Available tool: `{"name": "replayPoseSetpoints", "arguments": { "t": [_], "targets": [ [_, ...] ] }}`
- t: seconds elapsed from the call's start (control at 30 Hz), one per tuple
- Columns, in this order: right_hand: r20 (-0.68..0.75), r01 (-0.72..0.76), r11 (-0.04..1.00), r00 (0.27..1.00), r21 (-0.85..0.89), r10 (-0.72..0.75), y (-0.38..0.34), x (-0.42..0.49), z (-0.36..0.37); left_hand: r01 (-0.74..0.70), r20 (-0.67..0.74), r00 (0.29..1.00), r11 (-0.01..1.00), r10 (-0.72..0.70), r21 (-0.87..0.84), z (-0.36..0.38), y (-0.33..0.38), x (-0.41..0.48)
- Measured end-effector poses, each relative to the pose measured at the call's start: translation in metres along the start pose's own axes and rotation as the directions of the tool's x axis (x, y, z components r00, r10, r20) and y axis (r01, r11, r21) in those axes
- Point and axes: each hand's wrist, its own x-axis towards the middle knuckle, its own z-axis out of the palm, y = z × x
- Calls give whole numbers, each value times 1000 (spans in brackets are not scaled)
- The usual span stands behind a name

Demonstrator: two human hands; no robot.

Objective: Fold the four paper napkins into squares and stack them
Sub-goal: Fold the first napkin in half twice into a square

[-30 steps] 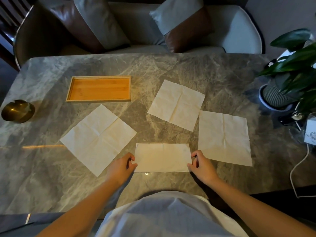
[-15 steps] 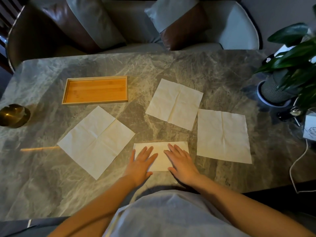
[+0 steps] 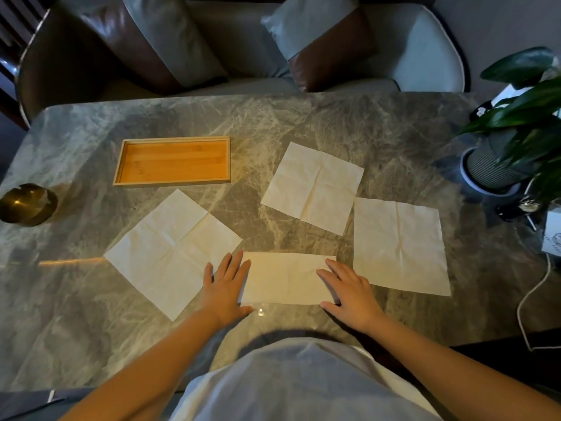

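Four napkins lie on the marble table (image 3: 303,123) — three unfolded, one folded napkin (image 3: 288,278) a rectangle at the near edge. Left hand (image 3: 226,288) and right hand (image 3: 349,288) press flat, fingers straight, on its two ends. Wooden tray (image 3: 173,161) sits behind the left napkin (image 3: 173,253).

Left hand (image 3: 225,291) laid flat, palm down, fingers straight. Right hand (image 3: 349,291) likewise flat, fingers spread. Forearms extended forward.
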Motion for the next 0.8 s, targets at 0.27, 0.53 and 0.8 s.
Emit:
{"name": "replayPoseSetpoints", "arguments": {
  "t": [0.27,0.53,0.8],
  "targets": [
    [-95,-22,975,995,223,44,-22,0,3,-198,-79,977,980,196,-16,7,22,4],
    [84,229,949,964,219,-252,-29,-5,-4,-154,-41,987,988,153,-25,19,18,7],
    [34,245,969,969,22,-245,-25,4,0,-274,60,959,961,275,-25,24,3,11]
  ]
}}
